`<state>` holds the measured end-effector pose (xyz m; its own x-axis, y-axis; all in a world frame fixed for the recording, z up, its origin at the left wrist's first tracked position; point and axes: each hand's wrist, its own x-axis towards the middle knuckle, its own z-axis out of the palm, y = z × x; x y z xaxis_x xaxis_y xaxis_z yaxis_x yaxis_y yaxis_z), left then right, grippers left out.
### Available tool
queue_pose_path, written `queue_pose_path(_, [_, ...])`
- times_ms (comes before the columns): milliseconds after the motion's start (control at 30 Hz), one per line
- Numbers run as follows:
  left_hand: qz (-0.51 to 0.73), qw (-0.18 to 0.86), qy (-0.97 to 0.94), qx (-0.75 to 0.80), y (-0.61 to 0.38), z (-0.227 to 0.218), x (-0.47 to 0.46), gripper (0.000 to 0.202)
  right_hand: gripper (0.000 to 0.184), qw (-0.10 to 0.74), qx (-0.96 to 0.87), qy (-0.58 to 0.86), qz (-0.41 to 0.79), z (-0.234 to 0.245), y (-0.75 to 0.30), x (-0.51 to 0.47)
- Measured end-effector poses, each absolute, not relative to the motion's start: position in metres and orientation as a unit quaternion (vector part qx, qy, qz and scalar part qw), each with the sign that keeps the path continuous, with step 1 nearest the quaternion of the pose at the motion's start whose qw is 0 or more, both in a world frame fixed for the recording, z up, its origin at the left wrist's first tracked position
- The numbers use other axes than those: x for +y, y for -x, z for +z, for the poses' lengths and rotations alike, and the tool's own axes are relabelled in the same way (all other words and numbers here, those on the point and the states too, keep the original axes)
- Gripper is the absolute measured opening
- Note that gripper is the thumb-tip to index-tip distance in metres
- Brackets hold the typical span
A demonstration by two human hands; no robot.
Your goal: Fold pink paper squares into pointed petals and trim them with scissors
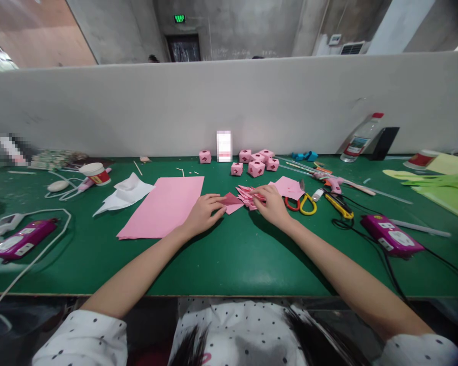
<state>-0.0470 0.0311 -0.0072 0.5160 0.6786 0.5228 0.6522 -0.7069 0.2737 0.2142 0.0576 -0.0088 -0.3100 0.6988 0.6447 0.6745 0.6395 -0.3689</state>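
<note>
My left hand [203,213] reaches in from the left, its fingertips and thumb at the near-left edge of a small folded piece of darker pink paper [232,202], seemingly pinching it. Beside it, my right hand [272,204] rests over a heap of narrow folded pink paper strips [246,197], thumb and fingers apart and touching the heap. Part of that heap is hidden under the fingers. Flat pink paper pieces [289,187] lie just beyond my right hand. Left of my left hand is a stack of large pink sheets [164,206].
Several pink paper cubes [256,168] and a lit phone [224,146] stand near the partition. Right are scissors [308,205], a yellow cutter [339,206], a pink glue gun [334,183] and a purple power strip [391,235]. Left are crumpled white paper [126,193] and a paper cup [95,173].
</note>
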Motion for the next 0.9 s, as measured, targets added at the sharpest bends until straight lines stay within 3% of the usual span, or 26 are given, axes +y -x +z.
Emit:
queue_pose_path(433, [0.32, 0.0, -0.875, 0.363, 0.046, -0.009, 0.032, 0.024, 0.033, 0.352, -0.888, 0.293, 0.037, -0.021, -0.185, 0.043])
queue_pose_path(667, [0.39, 0.03, -0.822, 0.415, 0.043, 0.0, 0.025, 0.023, 0.057, 0.39, -0.876, 0.28, 0.048, -0.02, -0.182, 0.04])
queue_pose_path(800, [0.468, 0.136, -0.74, 0.463, 0.041, 0.003, 0.025, 0.052, 0.065, 0.428, -0.86, 0.27, 0.061, -0.01, -0.181, 0.029])
queue_pose_path(900, [0.506, 0.299, -0.671, 0.452, 0.039, 0.001, 0.027, 0.053, 0.069, 0.414, -0.874, 0.248, 0.057, -0.006, -0.178, 0.021])
